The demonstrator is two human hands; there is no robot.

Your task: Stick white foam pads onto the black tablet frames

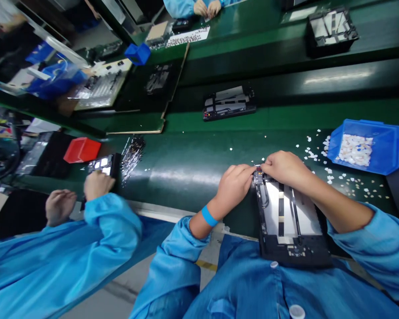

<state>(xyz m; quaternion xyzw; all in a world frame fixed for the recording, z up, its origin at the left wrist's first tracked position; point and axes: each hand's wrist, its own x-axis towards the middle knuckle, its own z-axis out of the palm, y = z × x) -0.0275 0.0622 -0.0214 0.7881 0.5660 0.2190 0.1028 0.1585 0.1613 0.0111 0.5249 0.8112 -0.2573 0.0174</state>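
A black flat device frame (291, 230) with white panels lies on the green bench edge against my blue coat. Both my hands meet at its far left corner. My left hand (234, 188), with a blue wristband, pinches at that corner with curled fingers. My right hand (286, 168) rests on the frame's top edge, fingertips pressed at the same corner. What is between the fingertips is too small to tell.
A blue bin (390, 144) of white bits stands right, with scraps strewn on the green bench (193, 164). Another black frame (228, 104) lies on the belt beyond. A co-worker's hands (98, 184) work at left near a red bin (82, 149). Another person's hands (206, 8) are opposite.
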